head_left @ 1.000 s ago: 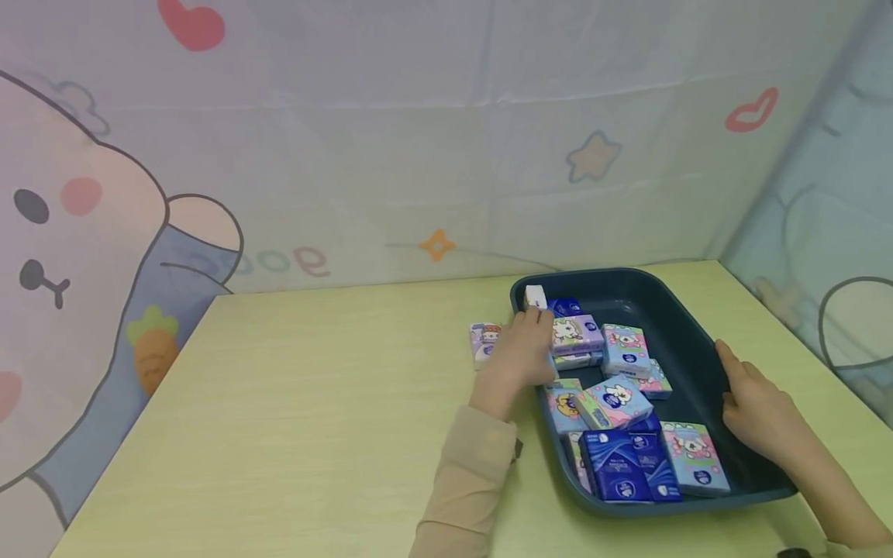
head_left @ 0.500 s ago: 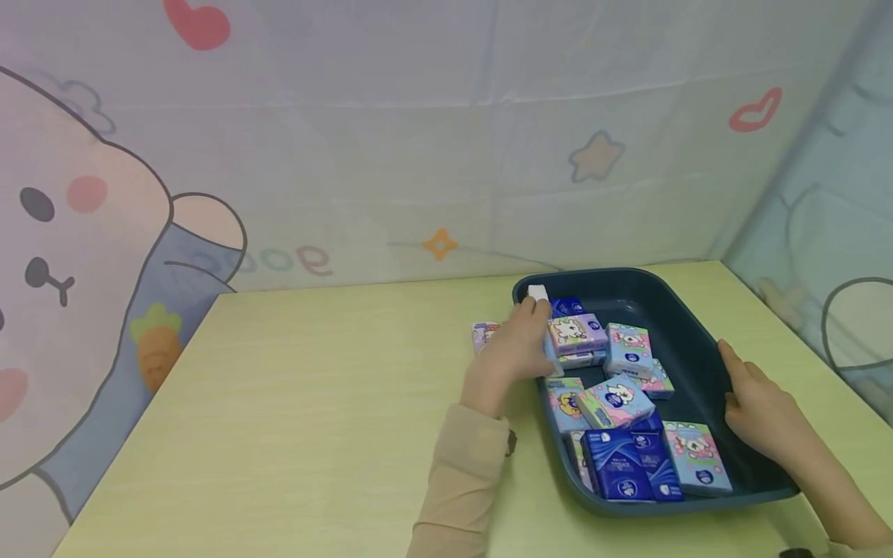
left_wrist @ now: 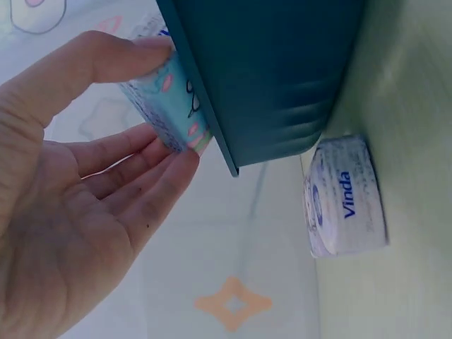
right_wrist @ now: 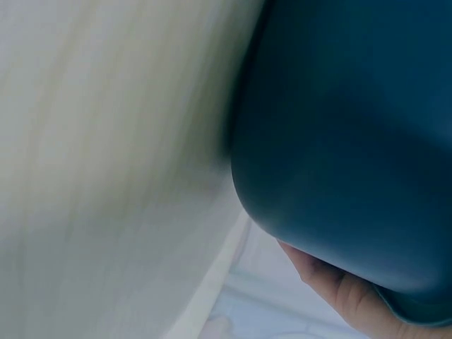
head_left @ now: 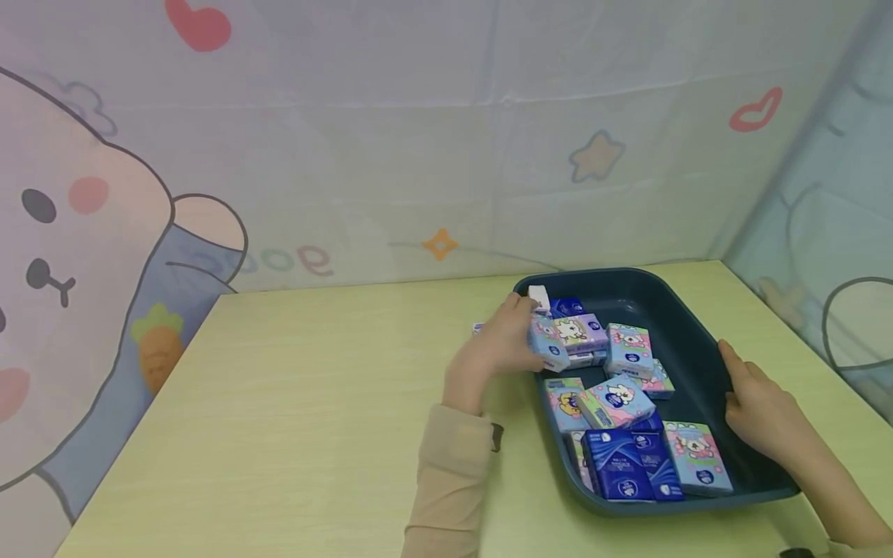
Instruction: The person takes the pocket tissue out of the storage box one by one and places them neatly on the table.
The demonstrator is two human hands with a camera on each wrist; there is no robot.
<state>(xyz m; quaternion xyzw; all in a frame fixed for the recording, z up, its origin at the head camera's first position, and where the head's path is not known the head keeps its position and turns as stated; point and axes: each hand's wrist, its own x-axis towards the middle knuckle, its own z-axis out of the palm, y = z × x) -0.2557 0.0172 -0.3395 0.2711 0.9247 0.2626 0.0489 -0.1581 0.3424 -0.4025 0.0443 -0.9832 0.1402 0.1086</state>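
Note:
My left hand [head_left: 497, 337] is at the left rim of a dark teal plastic tray [head_left: 687, 341]. It pinches a light blue cartoon-print tissue pack [head_left: 548, 342] between thumb and fingertips; the left wrist view shows this pack [left_wrist: 173, 99] just over the rim. Gripping the tray's right rim is my right hand [head_left: 763, 411], and its fingers [right_wrist: 346, 293] show at the tray's edge in the right wrist view. Inside the tray lie several more tissue packs, among them a purple one [head_left: 580, 333], a dark blue one [head_left: 617, 465] and a pink-and-blue one [head_left: 698, 457].
A Vinda tissue pack [left_wrist: 346, 198] lies on the table outside the tray's left side, mostly behind my left hand in the head view. The pale wooden table [head_left: 279, 418] reaches left of the tray. A printed cloth [head_left: 349, 155] hangs along the back.
My left hand has shifted slightly left, and the light blue pack in its fingers now shows its face. It covers more of the pack outside the tray. The right hand stays put.

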